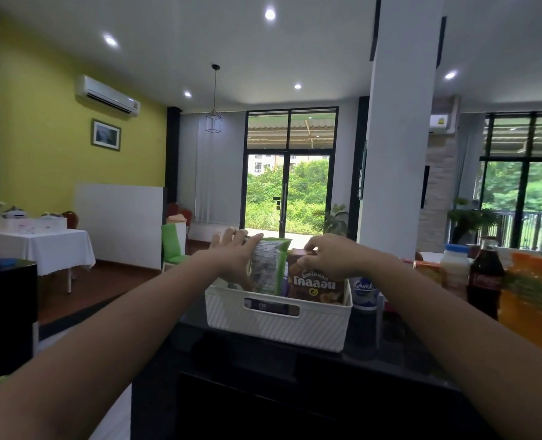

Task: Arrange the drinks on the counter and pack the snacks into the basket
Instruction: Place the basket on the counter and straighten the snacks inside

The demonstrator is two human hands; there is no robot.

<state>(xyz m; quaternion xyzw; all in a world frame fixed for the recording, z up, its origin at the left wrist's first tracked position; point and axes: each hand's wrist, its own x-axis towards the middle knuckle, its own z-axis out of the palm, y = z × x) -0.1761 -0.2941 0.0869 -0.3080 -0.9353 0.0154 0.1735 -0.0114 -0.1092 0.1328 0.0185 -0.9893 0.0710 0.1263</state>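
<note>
Now reaching forward with both arms over a white basket [279, 327] standing on the dark bench [263, 369]. Left grip [233, 254] up against the upper left side of a green snack bag [268, 265], fingers straight and spread, touching the bag's edge rather than curled round it. Green snack bag upright in the middle of the basket, leaning slightly right, top well above the rim. Right grip [330, 255] curled down on the top edge of a brown snack pack [315, 289], seemingly pinching it between thumb and fingers, fingertips partly hidden. Brown snack pack upright in the basket's right half, touching the green snack bag, directly under the right grip. Low between the two, a sliver of something purple, too hidden to name. Outside the basket, just right of its wall, a white cup [364, 292] with blue lettering. Farther right along the bench, a white bottle [455, 271] with a blue cap, a dark cola bottle [485, 277] just beside it, and a blurred orange pack [533, 303] at the edge of view.
</note>
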